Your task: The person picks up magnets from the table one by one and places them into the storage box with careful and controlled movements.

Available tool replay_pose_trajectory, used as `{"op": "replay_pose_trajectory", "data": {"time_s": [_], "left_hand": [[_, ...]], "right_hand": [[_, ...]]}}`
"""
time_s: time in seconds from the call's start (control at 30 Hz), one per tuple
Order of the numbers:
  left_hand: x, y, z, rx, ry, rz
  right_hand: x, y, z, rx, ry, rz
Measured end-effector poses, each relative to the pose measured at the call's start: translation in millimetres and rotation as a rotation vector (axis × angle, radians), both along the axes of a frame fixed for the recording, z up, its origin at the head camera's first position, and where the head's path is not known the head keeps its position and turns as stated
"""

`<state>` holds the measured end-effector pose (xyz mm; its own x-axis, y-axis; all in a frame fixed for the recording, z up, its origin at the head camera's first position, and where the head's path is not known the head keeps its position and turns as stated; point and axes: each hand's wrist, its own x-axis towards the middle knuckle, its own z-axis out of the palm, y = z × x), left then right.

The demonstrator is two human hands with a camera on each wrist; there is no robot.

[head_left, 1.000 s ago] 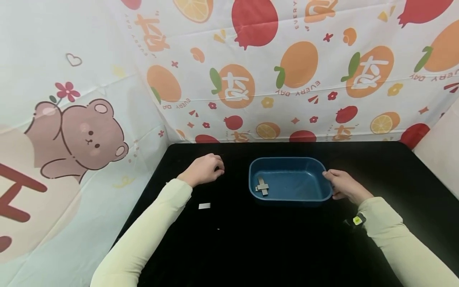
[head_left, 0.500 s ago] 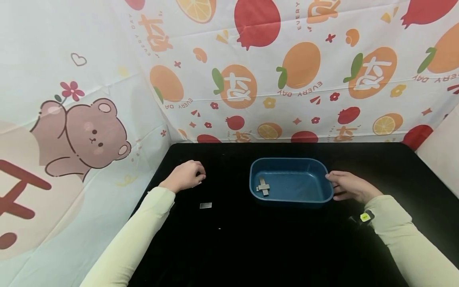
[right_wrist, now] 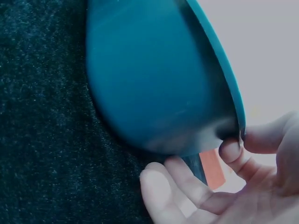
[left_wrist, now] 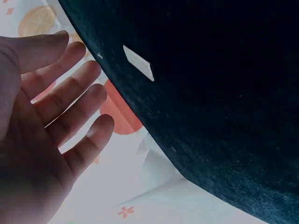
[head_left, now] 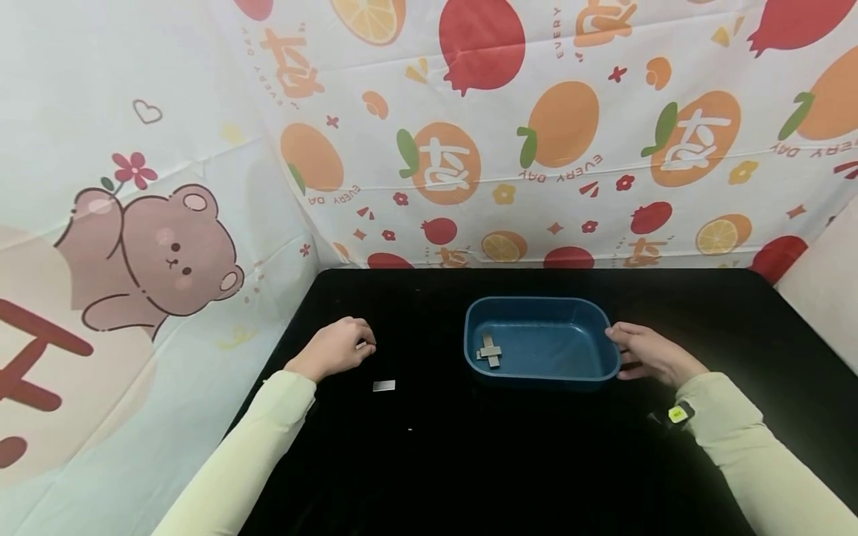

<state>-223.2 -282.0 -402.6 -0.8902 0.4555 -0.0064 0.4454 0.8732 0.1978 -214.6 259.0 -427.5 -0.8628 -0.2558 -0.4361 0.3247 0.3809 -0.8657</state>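
In the head view my left hand (head_left: 335, 347) is low over the left side of the black table, fingers loosely bent. A small pale flat piece shows right at its fingertips. The left wrist view shows this hand's fingers spread and holding nothing, with a pale rectangular piece (left_wrist: 138, 63) lying on the black cloth beyond them. My right hand (head_left: 653, 353) pinches the right end of a blue plastic basin (head_left: 543, 376) between thumb and index finger at its rim (right_wrist: 224, 70). Inside the basin's left end lie several flat silvery-grey bars (head_left: 491, 351), crossed over each other.
A silvery rectangular plate (head_left: 384, 385) lies on the black table (head_left: 509, 461) in front of the left hand. Nearer still is a tiny white speck (head_left: 410, 429). A fruit-printed curtain (head_left: 496, 149) hangs behind the table, and a bear-printed sheet (head_left: 181, 246) on the left.
My left hand has moved left and a little nearer, away from the basin, to beside a small pale piece. My right hand stays at the basin's rim, and the bars inside look unchanged.
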Motion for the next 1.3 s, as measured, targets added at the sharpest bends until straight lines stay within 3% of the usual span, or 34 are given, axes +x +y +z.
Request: {"op": "replay_pose_trajectory", "data": {"time_s": [0.2,0.37,0.6,0.77,0.9,1.13,1.3], "left_hand": [[10.5,-2.5,-3.5,0.005,0.014,-0.014],[25.5,-2.9,-8.4,-0.001,0.055,-0.055],[46.9,4.2,-14.6,0.001,0.12,-0.091],[56.1,11.7,-17.7,-0.034,0.157,-0.099],[58.9,11.8,-18.5,-0.044,0.134,-0.108],[56.6,4.6,-22.4,0.019,0.005,-0.114],[53.4,6.2,-27.1,0.057,0.007,-0.067]], "right_hand": [[0.3,-2,-1.8,0.017,0.021,-0.01],[1.1,-1,-3.4,0.022,0.026,-0.019],[0.6,2,-4.5,0.026,0.046,-0.002],[0.6,3,-5.7,0.029,0.04,-0.001],[1.4,1,-5.4,0.035,0.037,-0.008],[0.9,3,-8.4,0.047,0.031,-0.008],[-1.1,4,-8.2,0.053,0.035,-0.008]]}}
